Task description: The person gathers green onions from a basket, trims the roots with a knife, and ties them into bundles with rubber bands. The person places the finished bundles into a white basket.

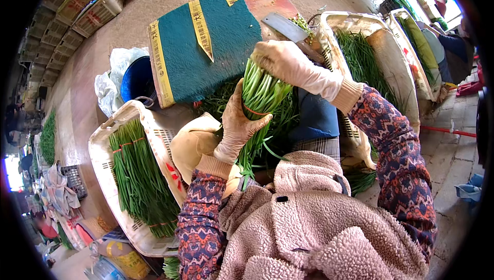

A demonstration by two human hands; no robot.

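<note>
My left hand (237, 125), in a thin, stained glove, grips a bunch of garlic chives (266, 87) tilted over my lap. A red rubber band (254, 111) circles the bunch just at my thumb. The pale stem ends point up and away, while the green leaves hang down towards my jacket. My right hand (278, 58), gloved too, has its fingers curled on the stem ends; the fingertips are partly hidden. Beyond the hands is a board covered with green cloth (173, 44) and yellow printed tape. A cleaver (285, 26) lies at its right.
At left, a white plastic crate (101, 164) holds banded chives (142, 179). Another crate (339, 17) on the right contains loose chives (359, 60) and a rolled cover. A blue bucket (135, 75) stands behind the left crate. Stacked crates (77, 17) line the far left; a person (451, 48) sits at far right.
</note>
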